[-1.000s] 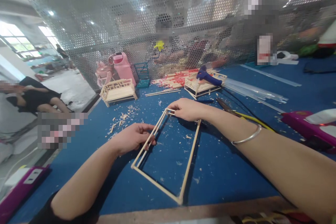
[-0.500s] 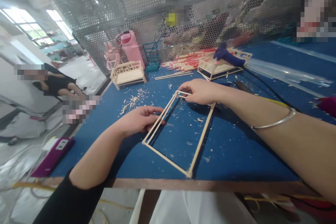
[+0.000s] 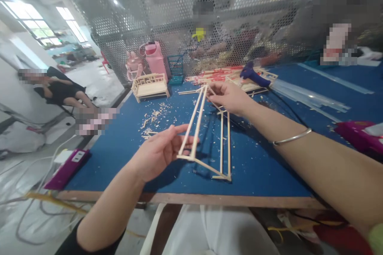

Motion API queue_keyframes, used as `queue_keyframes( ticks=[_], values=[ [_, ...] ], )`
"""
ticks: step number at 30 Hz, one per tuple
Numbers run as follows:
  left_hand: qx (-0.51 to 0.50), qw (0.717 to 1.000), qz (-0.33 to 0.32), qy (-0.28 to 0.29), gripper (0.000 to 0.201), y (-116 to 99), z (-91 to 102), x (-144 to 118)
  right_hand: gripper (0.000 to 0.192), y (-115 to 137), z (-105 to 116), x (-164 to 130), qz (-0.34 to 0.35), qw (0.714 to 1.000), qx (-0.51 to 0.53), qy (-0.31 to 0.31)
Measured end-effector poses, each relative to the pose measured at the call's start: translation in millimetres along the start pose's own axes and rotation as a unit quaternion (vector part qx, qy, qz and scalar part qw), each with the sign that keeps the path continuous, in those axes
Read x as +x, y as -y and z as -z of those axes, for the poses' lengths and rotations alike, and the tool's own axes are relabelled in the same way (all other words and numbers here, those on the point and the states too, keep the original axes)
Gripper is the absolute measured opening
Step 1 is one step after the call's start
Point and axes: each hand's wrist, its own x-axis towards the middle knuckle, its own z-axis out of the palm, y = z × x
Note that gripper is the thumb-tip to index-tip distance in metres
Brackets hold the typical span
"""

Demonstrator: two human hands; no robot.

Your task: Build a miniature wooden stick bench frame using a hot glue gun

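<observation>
A slim open frame of pale wooden sticks (image 3: 196, 131) stands tilted above the blue tabletop, its near lower corner low over the surface. My right hand (image 3: 229, 97) is closed around its far end, thumb and fingers pinching the sticks there. My left hand (image 3: 163, 149) holds its left side, with fingers reaching behind the paired long sticks; part of the fingers is hidden by them. Behind the hands stands a small finished wooden bench-like piece (image 3: 151, 87) with a railed back. A similar slatted piece (image 3: 271, 76) lies partly behind a blue glue gun (image 3: 254, 75).
Wood chips (image 3: 155, 115) litter the blue table (image 3: 125, 159). Red-tipped sticks (image 3: 209, 75) and clear glue sticks (image 3: 311, 95) lie at the back. A pink bottle-like holder (image 3: 154, 59), teal basket (image 3: 176, 69), purple power strip (image 3: 67, 169) and perforated metal screen (image 3: 119, 28) surround the work. Another person sits left.
The stick frame has been lifted and turned, its left side now raised off the table. Both hands have moved with it, the left fingers reaching farther behind the sticks.
</observation>
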Motion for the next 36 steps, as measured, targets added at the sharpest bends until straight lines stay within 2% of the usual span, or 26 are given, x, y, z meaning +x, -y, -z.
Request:
queue_keyframes(
  ticks=[2, 4, 5, 7, 8, 9, 11, 13, 15, 17, 19, 21, 26, 29, 33, 36],
  values=[
    [0.005, 0.996, -0.078, -0.035, 0.042, 8.8, -7.7, -9.2, 0.018, -1.2, -1.7, -4.2, 0.006, 0.998, 0.052, -0.027],
    [0.031, 0.974, -0.188, -0.121, 0.043, 22.3, -17.7, -18.7, 0.016, -3.7, -2.0, -8.5, -0.008, 0.995, 0.084, -0.053],
    [0.044, 0.953, -0.245, -0.175, 0.041, 31.1, -23.7, -23.7, 0.015, -5.1, -1.5, -10.3, -0.021, 0.993, 0.095, -0.068],
    [0.056, 0.89, -0.341, -0.298, 0.033, 51.9, -36.3, -32.9, 0.012, -7.3, 0.4, -13.4, -0.047, 0.988, 0.11, -0.1],
    [0.06, 0.865, -0.372, -0.331, 0.031, 62.3, -42.1, -36.4, 0.012, -7.5, 1.4, -15.0, -0.058, 0.985, 0.115, -0.117],
    [0.078, 0.855, -0.381, -0.344, 0.034, 71.4, -46.9, -38.7, 0.013, -7.0, 2.4, -16.9, -0.067, 0.981, 0.12, -0.137],
    [0.149, 0.857, -0.348, -0.349, 0.052, 82.1, -51.9, -38.8, 0.018, -3.7, 3.4, -22.5, -0.082, 0.974, 0.124, -0.172],
    [0.208, 0.861, -0.297, -0.356, 0.057, 79.8, -49.7, -34.0, 0.023, 1.8, 3.3, -32.2, -0.091, 0.968, 0.128, -0.193],
    [0.26, 0.858, -0.261, -0.359, 0.046, 66.8, -41.0, -28.0, 0.026, 8.3, 2.6, -47.3, -0.094, 0.965, 0.137, -0.201],
    [0.318, 0.842, -0.249, -0.357, 0.031, 50.1, -28.0, -24.7, 0.028, 15.0, 2.1, -66.9, -0.099, 0.963, 0.147, -0.201],
    [0.373, 0.822, -0.246, -0.353, 0.027, 37.0, -13.5, -25.1, 0.036, 21.5, 2.0, -88.7, -0.116, 0.963, 0.155, -0.188],
    [0.411, 0.814, -0.237, -0.335, 0.028, 30.8, 0.6, -27.6, 0.044, 27.6, 2.2, -109.1, -0.147, 0.962, 0.163, -0.162],
    [0.462, 0.803, -0.213, -0.31, 0.035, 32.8, 21.9, -33.5, 0.049, 39.9, 6.3, -135.7, -0.182, 0.964, 0.161, -0.111],
    [0.467, 0.806, -0.201, -0.305, 0.039, 31.9, 19.9, -34.9, 0.049, 44.4, 9.8, -134.5, -0.178, 0.968, 0.147, -0.094],
    [0.421, 0.811, -0.182, -0.364, 0.043, 26.6, 7.0, -36.7, 0.045, 46.0, 11.9, -132.3, -0.177, 0.977, 0.103, -0.064],
    [0.381, 0.823, -0.197, -0.373, 0.04, 23.6, -0.3, -39.1, 0.06, 44.7, 26.2, -144.0, -0.185, 0.982, 0.042, 0.002]
  ],
)
